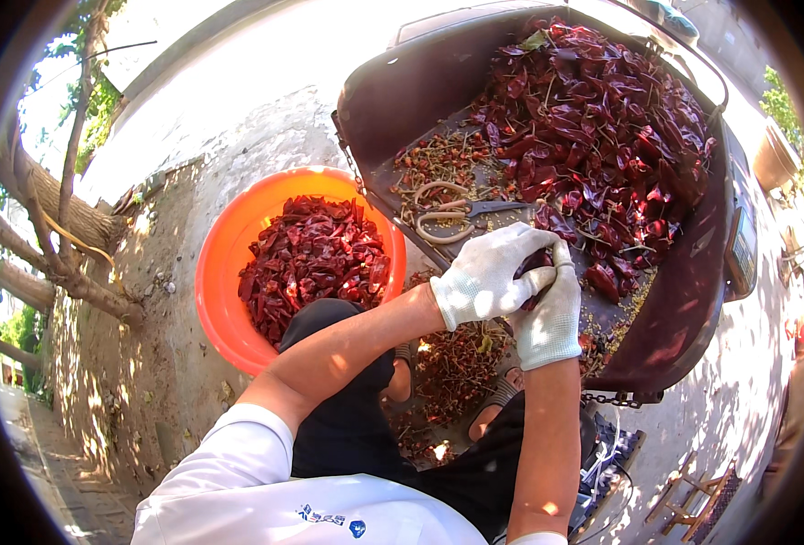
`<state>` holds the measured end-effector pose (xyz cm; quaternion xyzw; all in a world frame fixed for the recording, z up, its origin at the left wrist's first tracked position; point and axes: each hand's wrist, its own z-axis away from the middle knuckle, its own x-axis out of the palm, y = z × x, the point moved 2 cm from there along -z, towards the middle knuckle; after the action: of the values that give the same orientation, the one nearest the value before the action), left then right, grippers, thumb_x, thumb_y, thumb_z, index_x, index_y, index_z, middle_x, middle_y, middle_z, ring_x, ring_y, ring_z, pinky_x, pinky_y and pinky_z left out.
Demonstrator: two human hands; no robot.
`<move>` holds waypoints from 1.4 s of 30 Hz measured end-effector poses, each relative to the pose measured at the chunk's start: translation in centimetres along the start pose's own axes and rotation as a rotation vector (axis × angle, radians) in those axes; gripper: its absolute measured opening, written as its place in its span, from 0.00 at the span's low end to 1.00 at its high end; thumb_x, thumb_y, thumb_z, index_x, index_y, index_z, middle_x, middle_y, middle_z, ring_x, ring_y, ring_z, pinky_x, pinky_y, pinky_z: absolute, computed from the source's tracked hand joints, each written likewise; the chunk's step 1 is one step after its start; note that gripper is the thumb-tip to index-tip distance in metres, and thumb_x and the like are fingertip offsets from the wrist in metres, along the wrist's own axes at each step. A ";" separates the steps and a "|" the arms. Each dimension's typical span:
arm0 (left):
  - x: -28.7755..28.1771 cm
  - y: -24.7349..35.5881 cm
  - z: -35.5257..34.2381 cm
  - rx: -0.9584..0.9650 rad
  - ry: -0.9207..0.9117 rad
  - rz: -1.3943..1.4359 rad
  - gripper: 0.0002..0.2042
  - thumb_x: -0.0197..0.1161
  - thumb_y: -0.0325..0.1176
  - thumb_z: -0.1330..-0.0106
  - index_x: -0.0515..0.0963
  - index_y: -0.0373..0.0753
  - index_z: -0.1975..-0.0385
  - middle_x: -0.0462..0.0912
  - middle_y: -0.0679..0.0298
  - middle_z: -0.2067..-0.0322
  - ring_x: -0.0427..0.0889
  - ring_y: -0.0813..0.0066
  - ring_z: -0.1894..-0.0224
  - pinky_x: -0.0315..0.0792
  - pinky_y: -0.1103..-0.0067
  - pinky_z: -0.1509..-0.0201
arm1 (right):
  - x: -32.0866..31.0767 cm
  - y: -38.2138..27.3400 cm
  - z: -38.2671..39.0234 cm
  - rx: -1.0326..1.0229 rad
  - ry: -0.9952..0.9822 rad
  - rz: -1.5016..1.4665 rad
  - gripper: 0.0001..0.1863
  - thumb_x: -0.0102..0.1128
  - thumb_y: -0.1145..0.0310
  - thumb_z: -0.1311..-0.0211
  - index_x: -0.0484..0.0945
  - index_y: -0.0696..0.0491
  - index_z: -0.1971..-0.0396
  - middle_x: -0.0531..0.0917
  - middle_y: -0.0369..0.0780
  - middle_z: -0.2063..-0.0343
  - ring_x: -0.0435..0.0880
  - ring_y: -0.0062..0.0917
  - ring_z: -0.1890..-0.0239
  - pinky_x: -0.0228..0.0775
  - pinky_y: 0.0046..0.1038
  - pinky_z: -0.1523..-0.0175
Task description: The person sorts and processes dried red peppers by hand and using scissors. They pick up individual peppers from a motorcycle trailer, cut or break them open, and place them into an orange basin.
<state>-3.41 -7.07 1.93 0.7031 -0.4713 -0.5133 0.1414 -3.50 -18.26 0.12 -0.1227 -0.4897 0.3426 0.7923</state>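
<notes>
Both my hands wear whitish knit gloves and meet over the near edge of a large dark tray [393, 86]. My left hand [491, 272] is closed, its fingers bent around a dark dried chili pepper [536, 263]. Against it, my right hand [552, 313] pinches the same chili with its fingertips; part of the pepper hides behind the gloves. Just beyond the left hand lie scissors [447, 214] with tan handles and dark blades. A big heap of dried red chilies [602, 136] fills the tray's far and right side.
An orange basin [216, 272] holding red chili pieces [316, 254] stands at my left knee. Stems and seeds [447, 163] lie in the tray; more stem scraps [461, 377] cover the ground between my feet. Tree trunks [75, 213] rise at far left.
</notes>
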 end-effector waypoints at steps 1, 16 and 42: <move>-0.1 0.0 0.0 0.014 0.006 -0.006 0.21 0.63 0.38 0.38 0.75 0.38 0.47 0.80 0.52 0.54 0.81 0.54 0.51 0.74 0.67 0.47 | 0.0 0.1 0.0 0.001 -0.013 -0.006 0.16 0.50 0.54 0.28 0.77 0.50 0.54 0.81 0.37 0.60 0.82 0.26 0.58 0.78 0.32 0.51; 0.4 0.2 -0.1 0.016 0.036 0.009 0.19 0.62 0.41 0.38 0.75 0.38 0.50 0.80 0.53 0.58 0.80 0.53 0.55 0.75 0.67 0.51 | 0.3 -0.4 0.8 -0.026 0.015 0.038 0.17 0.50 0.53 0.29 0.77 0.51 0.53 0.82 0.36 0.59 0.82 0.27 0.57 0.78 0.32 0.52; 0.5 0.4 0.0 -0.008 0.011 0.012 0.20 0.62 0.41 0.38 0.75 0.39 0.48 0.80 0.52 0.58 0.80 0.53 0.54 0.74 0.67 0.50 | -0.1 -0.5 1.2 -0.026 0.006 0.105 0.19 0.48 0.50 0.29 0.76 0.48 0.51 0.82 0.35 0.58 0.82 0.27 0.56 0.80 0.33 0.57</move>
<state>-3.62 -7.63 1.89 0.7026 -0.4728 -0.5103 0.1500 -4.32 -18.85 0.86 -0.1596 -0.4847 0.3769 0.7730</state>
